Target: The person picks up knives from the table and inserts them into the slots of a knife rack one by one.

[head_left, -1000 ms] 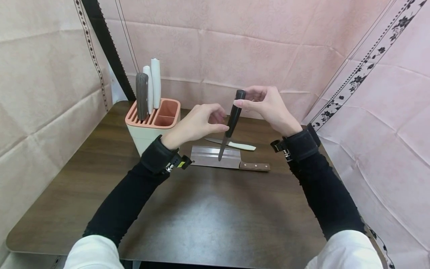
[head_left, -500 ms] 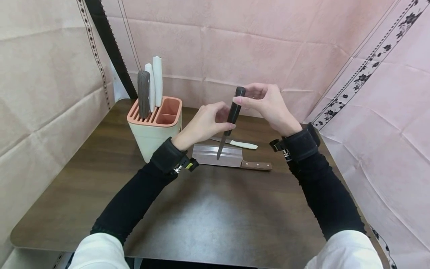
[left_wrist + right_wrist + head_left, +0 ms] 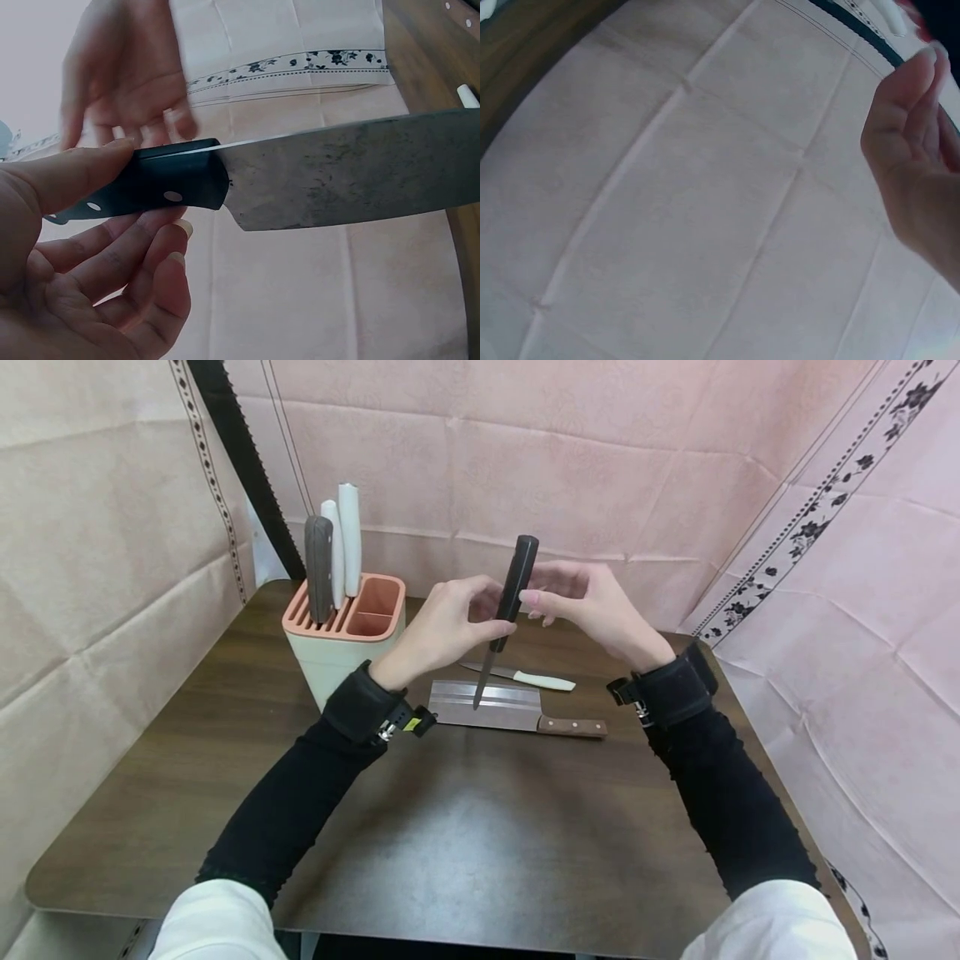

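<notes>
Left grip (image 3: 448, 625) in a pinch on the black-handled knife (image 3: 514, 585), right grip (image 3: 591, 608) loose just beside it.

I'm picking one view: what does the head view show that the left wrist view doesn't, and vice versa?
Between these two, only the head view shows the knife block and the cleaver's blade. Only the left wrist view shows rivets on the black-handled knife and dark marks on its blade. Both show the left hand holding that knife, the right hand and the table.
</notes>
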`<state>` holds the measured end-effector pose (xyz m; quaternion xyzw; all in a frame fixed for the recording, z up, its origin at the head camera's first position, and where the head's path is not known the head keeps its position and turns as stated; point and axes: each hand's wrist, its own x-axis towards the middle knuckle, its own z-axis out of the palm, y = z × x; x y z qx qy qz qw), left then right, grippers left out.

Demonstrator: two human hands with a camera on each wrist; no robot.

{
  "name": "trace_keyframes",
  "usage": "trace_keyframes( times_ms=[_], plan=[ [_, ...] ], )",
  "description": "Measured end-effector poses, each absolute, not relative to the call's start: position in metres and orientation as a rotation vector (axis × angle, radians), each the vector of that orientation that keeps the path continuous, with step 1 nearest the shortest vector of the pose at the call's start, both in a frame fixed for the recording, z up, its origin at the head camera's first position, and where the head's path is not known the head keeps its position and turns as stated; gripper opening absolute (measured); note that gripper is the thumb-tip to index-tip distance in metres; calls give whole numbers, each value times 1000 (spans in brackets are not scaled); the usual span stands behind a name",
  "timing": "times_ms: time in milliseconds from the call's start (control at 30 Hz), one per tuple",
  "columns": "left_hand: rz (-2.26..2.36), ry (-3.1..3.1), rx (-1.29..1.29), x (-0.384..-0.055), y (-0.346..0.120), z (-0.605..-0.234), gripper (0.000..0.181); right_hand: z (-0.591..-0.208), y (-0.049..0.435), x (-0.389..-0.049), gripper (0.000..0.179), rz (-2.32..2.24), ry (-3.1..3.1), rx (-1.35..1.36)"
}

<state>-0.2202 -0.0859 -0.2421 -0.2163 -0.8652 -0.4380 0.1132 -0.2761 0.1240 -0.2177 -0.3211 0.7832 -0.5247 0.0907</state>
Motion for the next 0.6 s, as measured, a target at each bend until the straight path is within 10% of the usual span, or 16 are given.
trace_keyframes(
  times_ms=[600],
  plan=[
    [-1218, -2518, -525, -210, -108, -221, 36, -245, 140, -281, 32, -1492, 2295, -969]
  ],
)
